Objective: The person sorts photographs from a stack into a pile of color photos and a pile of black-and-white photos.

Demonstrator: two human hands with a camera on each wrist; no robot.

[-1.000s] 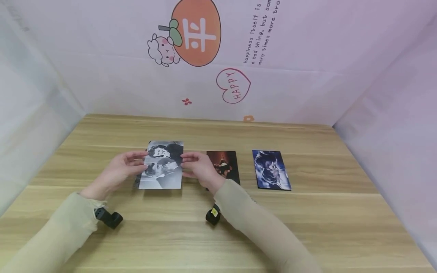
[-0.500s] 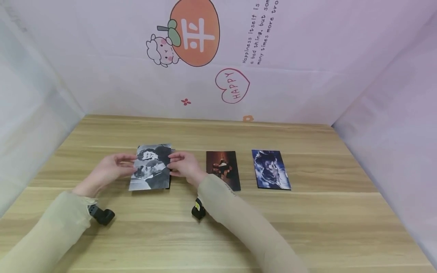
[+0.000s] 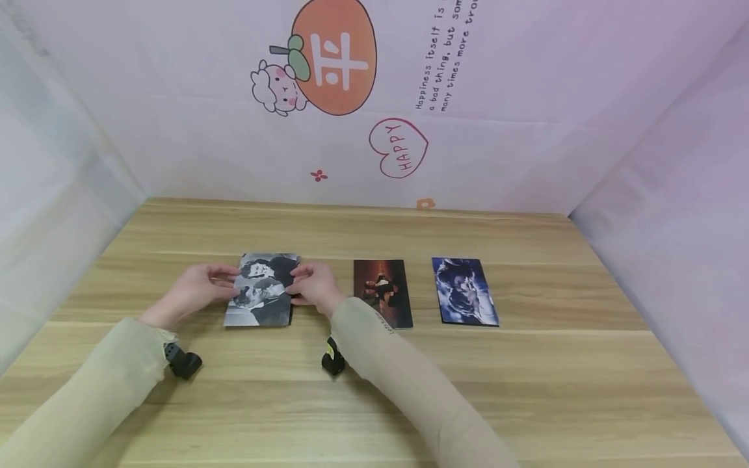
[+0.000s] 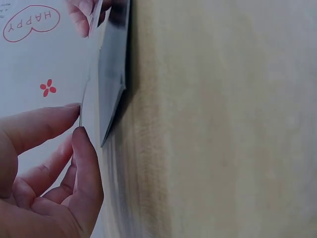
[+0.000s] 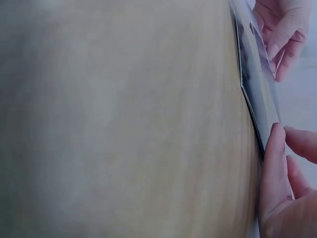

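Note:
A black-and-white photo card [image 3: 263, 299] showing two people is held over the left part of the table in the head view. My left hand [image 3: 199, 289] pinches its left edge between thumb and fingers, plainly seen in the left wrist view. The opposite edge is pinched by my right hand [image 3: 318, 287]. Just beneath, another card or small stack of cards [image 4: 112, 74] lies on the tabletop; the held photo hides most of it. In both wrist views a narrow gap shows between the held photo and what lies below.
Right of the hands lies a dark reddish-brown photo card [image 3: 383, 292], partly beside my right forearm. Farther right is a blue-and-white photo card [image 3: 466, 291]. Behind the wooden table [image 3: 556, 390] rises a white printed backdrop [image 3: 497, 162], with pale sheets at both sides.
Both hands have carried the black-and-white photo leftward and lowered it over the card beneath, with a slight shift back to the right lately. The brown photo is now less covered by my right arm.

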